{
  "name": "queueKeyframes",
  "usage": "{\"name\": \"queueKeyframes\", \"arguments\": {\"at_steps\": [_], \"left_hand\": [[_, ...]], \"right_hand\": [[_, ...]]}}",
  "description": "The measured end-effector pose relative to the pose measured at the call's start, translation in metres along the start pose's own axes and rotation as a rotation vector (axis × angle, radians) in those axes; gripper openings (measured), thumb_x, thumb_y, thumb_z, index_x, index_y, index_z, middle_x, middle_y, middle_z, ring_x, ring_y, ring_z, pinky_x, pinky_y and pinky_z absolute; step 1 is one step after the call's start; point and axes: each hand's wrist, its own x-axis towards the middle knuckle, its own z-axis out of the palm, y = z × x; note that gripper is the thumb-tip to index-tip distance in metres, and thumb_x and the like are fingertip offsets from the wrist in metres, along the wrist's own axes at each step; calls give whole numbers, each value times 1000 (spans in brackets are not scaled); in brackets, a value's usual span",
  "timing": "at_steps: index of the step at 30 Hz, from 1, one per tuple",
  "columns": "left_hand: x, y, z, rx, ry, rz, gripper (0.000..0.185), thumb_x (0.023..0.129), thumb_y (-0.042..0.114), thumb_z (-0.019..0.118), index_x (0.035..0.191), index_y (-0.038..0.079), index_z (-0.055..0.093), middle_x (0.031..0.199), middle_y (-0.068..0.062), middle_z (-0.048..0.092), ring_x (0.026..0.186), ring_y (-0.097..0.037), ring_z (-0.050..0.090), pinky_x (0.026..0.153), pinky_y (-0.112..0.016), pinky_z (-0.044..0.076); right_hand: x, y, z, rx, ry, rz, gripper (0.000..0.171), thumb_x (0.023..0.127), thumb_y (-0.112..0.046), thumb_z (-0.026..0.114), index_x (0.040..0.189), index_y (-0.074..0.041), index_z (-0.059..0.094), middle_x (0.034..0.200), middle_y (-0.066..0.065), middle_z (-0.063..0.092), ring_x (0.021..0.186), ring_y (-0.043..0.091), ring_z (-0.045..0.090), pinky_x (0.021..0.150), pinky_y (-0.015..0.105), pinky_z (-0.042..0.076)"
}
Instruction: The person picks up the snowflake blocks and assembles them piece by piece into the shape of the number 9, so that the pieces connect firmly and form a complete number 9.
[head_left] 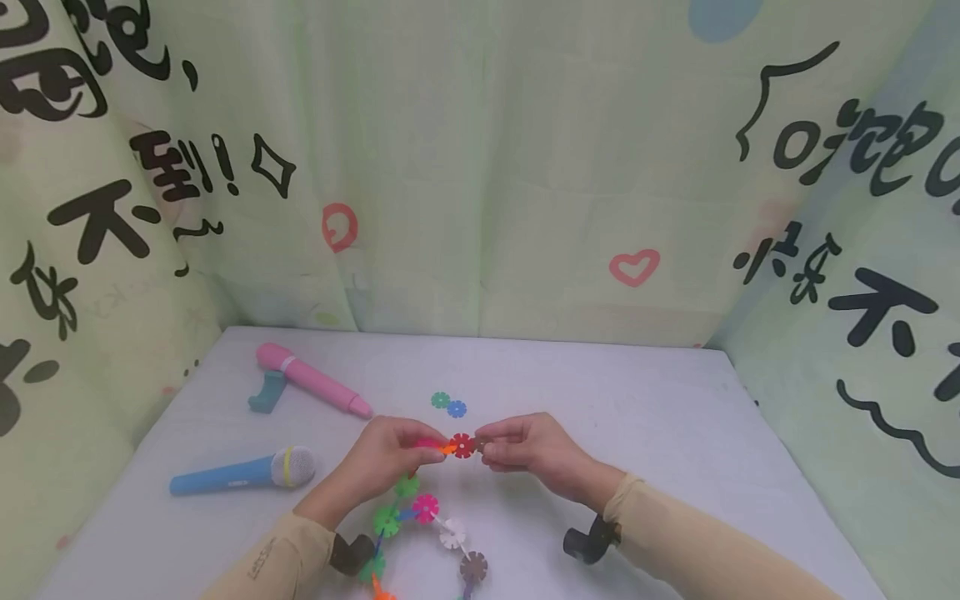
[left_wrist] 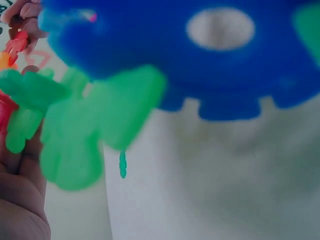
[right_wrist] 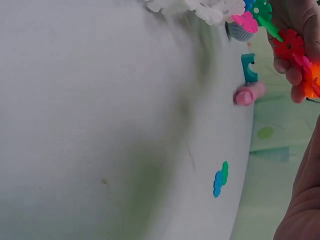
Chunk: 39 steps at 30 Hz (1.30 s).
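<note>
Over the middle of the white table point(head_left: 675, 433) my two hands meet at a red snowflake disc point(head_left: 462, 445). My right hand point(head_left: 486, 444) pinches that red disc from the right. My left hand point(head_left: 431, 452) pinches the pink and orange end pieces of a chain of snowflake discs point(head_left: 425, 507), which trails toward me in green, pink, white and brown. In the left wrist view a blurred blue disc point(left_wrist: 200, 55) and green discs point(left_wrist: 75, 125) of the chain fill the frame. The right wrist view shows the red disc point(right_wrist: 289, 50) beside an orange disc point(right_wrist: 312, 80).
A loose green disc point(head_left: 440, 400) and blue disc point(head_left: 457, 409) lie just beyond my hands. At the back left lie a pink toy microphone point(head_left: 311, 379) and a teal stand point(head_left: 266, 392); a blue toy microphone point(head_left: 240, 473) lies left. Printed cloth walls point(head_left: 480, 167) enclose the table.
</note>
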Motion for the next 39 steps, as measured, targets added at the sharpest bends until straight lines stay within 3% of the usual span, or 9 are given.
{"name": "queueKeyframes", "arguments": {"at_steps": [5,10,15,20,24,29,39], "left_hand": [[1,3,0,-23,-1,-4,18,85,20,81,101,15,78,79,-14,68,53,-17,51,48,-26,38],[1,1,2,-15,-11,8,17,85,17,80,102,14,77,87,-5,71,59,-17,55,54,-29,46],[-1,-3,3,-6,-48,47,18,88,16,77,106,13,75,98,1,71,71,-25,63,64,-36,54],[-3,-4,1,-1,-50,70,19,90,17,76,108,12,74,98,0,71,68,-22,61,62,-32,53],[-3,-4,1,-14,-59,67,19,89,16,76,107,10,74,91,-2,70,59,-18,55,55,-30,49],[-3,-3,-2,-17,-56,55,18,90,13,75,107,9,74,92,-2,70,63,-21,57,57,-29,50],[-4,-7,-6,-38,-89,69,18,90,16,74,107,9,73,91,-10,70,57,-16,51,51,-26,43]], "right_hand": [[3,-2,-1,-32,17,-10,35,91,-20,75,121,-4,71,114,10,71,105,33,68,86,36,55],[7,1,-5,-77,-22,0,32,91,-19,75,121,-6,72,113,11,72,100,26,70,86,35,55],[9,0,-14,-123,-84,-1,36,93,-21,73,125,-6,69,114,13,71,102,29,69,86,37,55],[16,4,-31,-268,-86,-9,42,92,-25,73,130,-10,65,115,9,70,103,24,66,89,40,54],[34,15,-39,-406,-22,3,40,91,-25,74,129,-15,67,110,-1,70,104,20,64,88,40,53],[66,22,-34,-521,58,6,34,93,-19,72,127,-14,68,110,-3,68,105,20,63,89,39,54],[112,38,-14,-730,73,-15,43,87,-23,78,128,-19,66,107,-1,62,98,19,59,84,37,52]]}}
